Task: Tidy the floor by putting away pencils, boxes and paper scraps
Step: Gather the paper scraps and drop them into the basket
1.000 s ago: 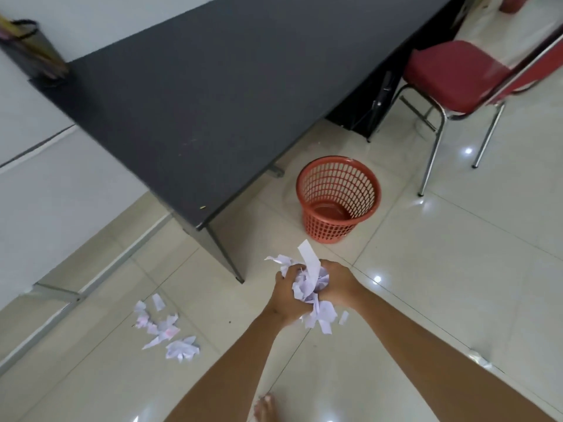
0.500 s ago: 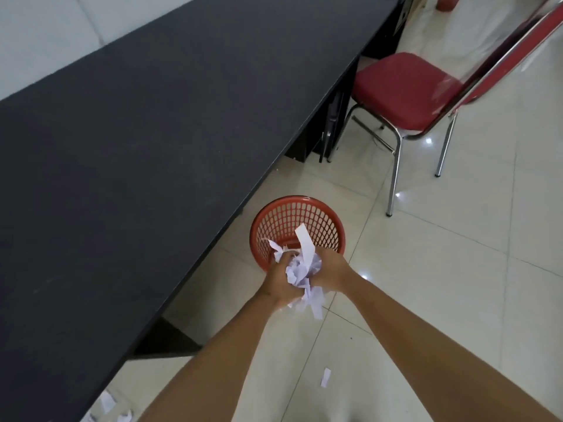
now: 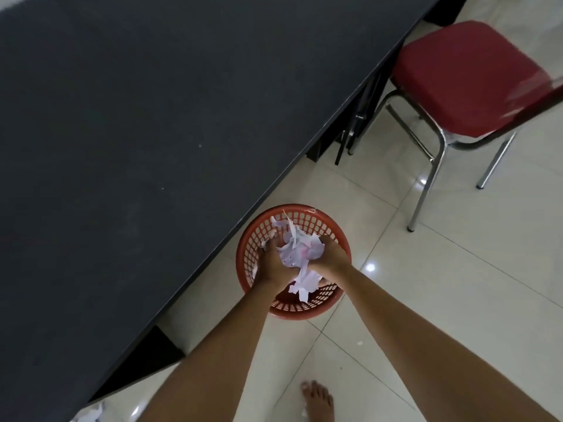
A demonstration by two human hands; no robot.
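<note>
Over the red wastebasket [image 3: 341,242] at lower centre, my left hand [image 3: 271,263] and right hand [image 3: 330,258] clutch paper scraps [image 3: 297,251]; I should release low, inside the rim.

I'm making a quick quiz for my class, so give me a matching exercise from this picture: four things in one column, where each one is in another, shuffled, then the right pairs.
Things:
1. crumpled white paper scraps
2. round red plastic mesh basket
3. red padded chair with metal legs
4. bare foot

Places:
A. on the tiles at the bottom edge
B. held between both hands
C. on the floor beside the black table's edge
D. at the upper right

Pairs: 1-B, 2-C, 3-D, 4-A
</note>
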